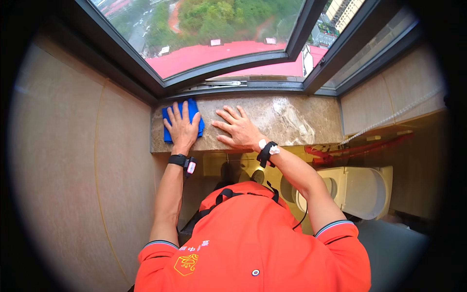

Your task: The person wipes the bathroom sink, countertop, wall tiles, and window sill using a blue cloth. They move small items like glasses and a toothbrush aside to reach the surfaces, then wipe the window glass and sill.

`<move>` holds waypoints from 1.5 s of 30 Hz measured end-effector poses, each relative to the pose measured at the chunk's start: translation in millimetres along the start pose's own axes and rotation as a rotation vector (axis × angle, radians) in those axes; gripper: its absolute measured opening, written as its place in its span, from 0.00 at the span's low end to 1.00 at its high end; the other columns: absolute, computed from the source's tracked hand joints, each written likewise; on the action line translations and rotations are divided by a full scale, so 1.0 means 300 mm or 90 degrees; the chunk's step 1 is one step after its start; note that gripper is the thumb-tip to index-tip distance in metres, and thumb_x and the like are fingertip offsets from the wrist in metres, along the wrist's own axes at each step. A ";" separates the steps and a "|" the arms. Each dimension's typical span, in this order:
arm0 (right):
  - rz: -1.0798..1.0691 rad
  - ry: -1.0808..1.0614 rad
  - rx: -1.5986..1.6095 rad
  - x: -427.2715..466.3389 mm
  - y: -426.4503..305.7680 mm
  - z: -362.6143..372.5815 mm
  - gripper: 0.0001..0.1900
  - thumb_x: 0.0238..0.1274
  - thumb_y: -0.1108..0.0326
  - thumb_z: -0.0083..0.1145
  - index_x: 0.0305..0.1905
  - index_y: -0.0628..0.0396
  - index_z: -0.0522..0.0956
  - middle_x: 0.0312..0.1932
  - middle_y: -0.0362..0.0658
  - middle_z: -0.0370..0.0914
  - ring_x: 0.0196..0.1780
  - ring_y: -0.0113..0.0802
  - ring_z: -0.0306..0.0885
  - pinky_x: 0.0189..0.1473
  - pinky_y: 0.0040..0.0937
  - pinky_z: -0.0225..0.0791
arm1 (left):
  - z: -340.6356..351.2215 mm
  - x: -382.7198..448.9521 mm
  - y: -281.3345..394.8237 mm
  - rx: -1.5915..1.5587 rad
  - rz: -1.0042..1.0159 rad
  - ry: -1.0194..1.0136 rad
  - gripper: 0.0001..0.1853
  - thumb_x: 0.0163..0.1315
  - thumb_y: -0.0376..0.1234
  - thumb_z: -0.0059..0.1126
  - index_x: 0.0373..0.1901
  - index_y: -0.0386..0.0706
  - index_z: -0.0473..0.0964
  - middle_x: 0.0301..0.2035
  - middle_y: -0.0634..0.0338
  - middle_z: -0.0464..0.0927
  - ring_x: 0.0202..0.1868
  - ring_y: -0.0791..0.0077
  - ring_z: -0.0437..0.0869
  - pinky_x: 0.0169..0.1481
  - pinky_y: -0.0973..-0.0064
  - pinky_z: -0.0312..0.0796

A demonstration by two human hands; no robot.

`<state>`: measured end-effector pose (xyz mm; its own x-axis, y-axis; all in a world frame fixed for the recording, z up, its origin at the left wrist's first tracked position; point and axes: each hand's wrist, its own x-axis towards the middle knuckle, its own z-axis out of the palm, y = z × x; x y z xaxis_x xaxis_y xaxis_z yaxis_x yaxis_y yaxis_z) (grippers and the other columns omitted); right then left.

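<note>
A folded blue cloth (200, 124) lies at the left end of the brown marble windowsill (255, 106). My left hand (181, 126) rests flat on top of it, fingers spread and pointing towards the window. To its right, my right hand (236, 129) is laid palm down on the sill with its fingers apart and nothing held. Both wrists wear black straps. A whitish veined patch (293, 118) marks the stone right of my right hand. Beyond the sill is a dark-framed window sash (226, 67), tilted outwards, with a metal stay (226, 84) at its bottom.
Tiled wall (124, 146) borders the sill at the left. A beaded chain (397, 113) hangs at the right near red pipes or straps (324, 157). Below right stands a toilet (365, 189) with its lid raised. The window frame's upright (339, 47) rises behind the sill.
</note>
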<state>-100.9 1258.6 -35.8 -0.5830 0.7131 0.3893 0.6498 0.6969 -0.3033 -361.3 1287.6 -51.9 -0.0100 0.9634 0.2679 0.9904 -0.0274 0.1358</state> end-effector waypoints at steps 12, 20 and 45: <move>0.023 -0.004 -0.023 -0.194 0.116 -0.097 0.28 0.74 0.45 0.63 0.71 0.44 0.81 0.80 0.49 0.70 0.83 0.49 0.65 0.81 0.62 0.56 | -0.070 -0.109 -0.038 -0.053 0.128 -0.058 0.39 0.77 0.59 0.55 0.85 0.56 0.64 0.84 0.48 0.56 0.85 0.39 0.53 0.83 0.29 0.45; 0.054 0.031 -0.013 -0.200 0.103 -0.132 0.26 0.73 0.46 0.64 0.68 0.45 0.82 0.78 0.50 0.72 0.82 0.50 0.66 0.81 0.65 0.57 | 0.023 -0.041 0.228 -0.029 0.142 -0.020 0.39 0.76 0.60 0.55 0.84 0.55 0.66 0.83 0.47 0.59 0.84 0.38 0.56 0.82 0.26 0.46; 0.068 0.085 -0.037 -0.234 0.137 -0.137 0.25 0.74 0.52 0.64 0.65 0.57 0.81 0.72 0.55 0.76 0.77 0.55 0.71 0.78 0.54 0.63 | 0.030 -0.089 0.423 -0.113 0.273 -0.010 0.37 0.75 0.57 0.59 0.82 0.55 0.69 0.82 0.46 0.61 0.82 0.37 0.59 0.79 0.25 0.50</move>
<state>-13.4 1233.9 -40.0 -0.4421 0.7636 0.4705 0.7340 0.6095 -0.2995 -234.1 1261.0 -50.3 0.3994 0.8589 0.3206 0.8656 -0.4685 0.1767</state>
